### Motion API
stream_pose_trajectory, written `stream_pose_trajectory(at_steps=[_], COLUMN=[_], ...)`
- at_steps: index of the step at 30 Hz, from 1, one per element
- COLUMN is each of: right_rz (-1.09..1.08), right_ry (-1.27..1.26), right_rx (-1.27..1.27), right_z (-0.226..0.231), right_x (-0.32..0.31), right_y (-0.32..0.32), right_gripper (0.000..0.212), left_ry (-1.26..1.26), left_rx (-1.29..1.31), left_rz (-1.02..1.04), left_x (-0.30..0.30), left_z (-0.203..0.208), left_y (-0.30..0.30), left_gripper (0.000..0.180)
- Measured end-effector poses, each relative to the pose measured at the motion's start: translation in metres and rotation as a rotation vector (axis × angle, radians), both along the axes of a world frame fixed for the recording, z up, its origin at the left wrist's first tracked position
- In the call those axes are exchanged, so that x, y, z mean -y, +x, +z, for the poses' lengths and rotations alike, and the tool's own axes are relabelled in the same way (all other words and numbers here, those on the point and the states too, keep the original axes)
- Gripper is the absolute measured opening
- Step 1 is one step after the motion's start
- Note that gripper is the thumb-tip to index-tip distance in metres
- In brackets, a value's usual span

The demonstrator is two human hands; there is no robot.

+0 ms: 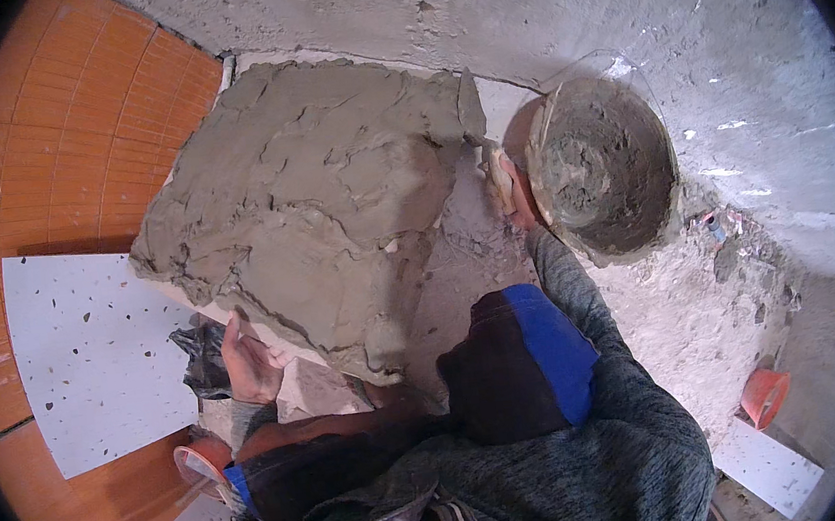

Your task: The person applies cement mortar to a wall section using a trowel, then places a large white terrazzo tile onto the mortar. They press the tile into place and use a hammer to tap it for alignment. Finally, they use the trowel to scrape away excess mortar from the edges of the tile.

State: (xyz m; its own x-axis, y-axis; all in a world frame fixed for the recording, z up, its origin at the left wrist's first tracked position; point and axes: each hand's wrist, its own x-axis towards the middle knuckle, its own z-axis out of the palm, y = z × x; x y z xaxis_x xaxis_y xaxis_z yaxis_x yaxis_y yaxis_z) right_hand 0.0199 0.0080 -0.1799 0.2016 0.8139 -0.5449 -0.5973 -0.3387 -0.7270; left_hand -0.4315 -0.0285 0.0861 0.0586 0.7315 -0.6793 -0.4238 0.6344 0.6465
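Observation:
A large tile lies in front of me, its upper face spread with thick, uneven grey mortar; only its pale near edge shows. My left hand grips that edge, thumb up against it and the other fingers curled, partly hidden below. My right hand is closed round the handle of a trowel. The trowel's mortar-smeared blade points away from me, at the right edge of the mortar. Just right of this hand stands a bucket holding grey mortar.
Orange tiles cover the left side, with a white speckled tile beside them. A black plastic bag lies near my left hand. Orange tubs stand low left and far right. Bare concrete wall rises behind; my knee is close.

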Motion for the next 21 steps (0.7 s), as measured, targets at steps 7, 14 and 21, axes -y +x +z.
stream_pose_trajectory(at_steps=[7, 14, 21], right_rz=[0.08, 0.342, 0.441], right_ry=[-0.147, -0.196, -0.056], right_rx=[0.036, 0.096, 0.429], right_z=[-0.029, 0.028, 0.158], right_x=[0.005, 0.076, 0.177], right_y=[0.027, 0.029, 0.013], right_gripper=[0.045, 0.044, 0.049], left_ry=[0.021, 0.004, 0.067], left_rx=[-0.001, -0.006, 0.05], left_rz=[-0.004, 0.021, 0.081], left_x=[-0.004, 0.002, -0.005], left_z=[-0.005, 0.01, 0.025], left_y=[0.002, 0.006, 0.031], left_gripper=[0.048, 0.05, 0.044])
